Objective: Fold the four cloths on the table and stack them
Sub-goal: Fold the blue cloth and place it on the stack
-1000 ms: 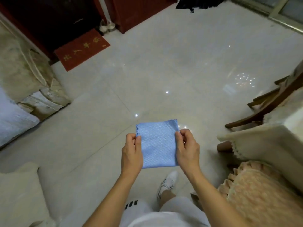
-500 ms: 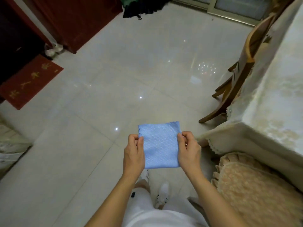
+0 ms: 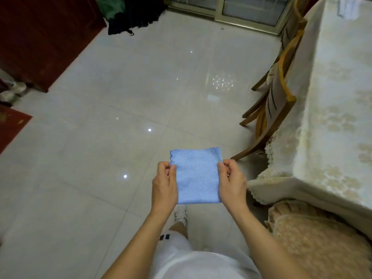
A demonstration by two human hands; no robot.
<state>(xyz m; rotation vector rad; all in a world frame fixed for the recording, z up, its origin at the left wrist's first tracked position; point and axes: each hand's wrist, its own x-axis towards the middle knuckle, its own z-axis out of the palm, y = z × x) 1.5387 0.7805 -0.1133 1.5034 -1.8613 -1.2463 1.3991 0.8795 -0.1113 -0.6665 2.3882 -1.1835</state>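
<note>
We count one blue cloth (image 3: 196, 177) in view, folded to a small rectangle with a dotted weave. It is held in the air over the tiled floor (image 3: 120, 97), left of the worktop (image 3: 338, 109) and clear of it.

Two hands hold it. The left hand (image 3: 164, 185) pinches the cloth's left edge between thumb and curled fingers. The right hand (image 3: 231, 183) pinches the right edge the same way. Both grips are closed on the cloth.

The worktop carries one cream lace tablecloth; no cloths show on the visible part. Left of the worktop stand two wooden chairs (image 3: 275, 101). At its near corner sits one peach frilled cushion (image 3: 320, 242). Far left of the worktop: one dark red cabinet (image 3: 44, 35) and one red mat (image 3: 10, 123). Below the cloth, one white shoe (image 3: 180, 215) is visible.
</note>
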